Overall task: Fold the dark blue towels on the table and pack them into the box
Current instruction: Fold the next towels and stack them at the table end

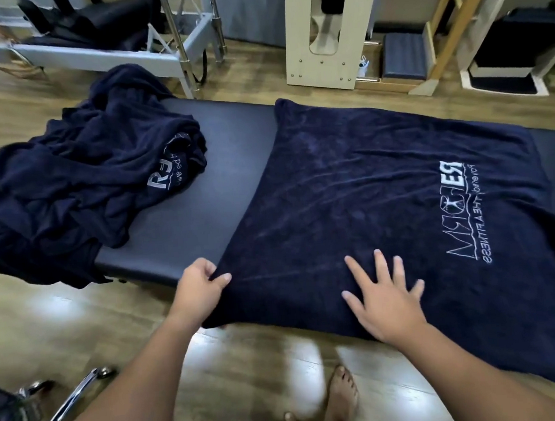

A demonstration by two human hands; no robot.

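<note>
Viewing the head camera feed, I log the items from largest to smallest. The padded table runs across the frame, black-topped, over a wooden floor. A dark blue towel lies spread flat over the table's right portion, its near edge hanging over the table's near side; white printed lettering sits toward its right end. A heap of crumpled dark blue towels occupies the table's left end, apart from the spread towel, with a strip of bare tabletop between them. I cannot locate the box in this view.

Left hand: the fingers are curled and the thumb pinches the spread towel's near-left corner at the table edge. Right hand: fingers straight and splayed, palm down, resting flat on the spread towel near its front edge. The two hands are well apart along that edge. Bare feet show on the floor below.
</note>
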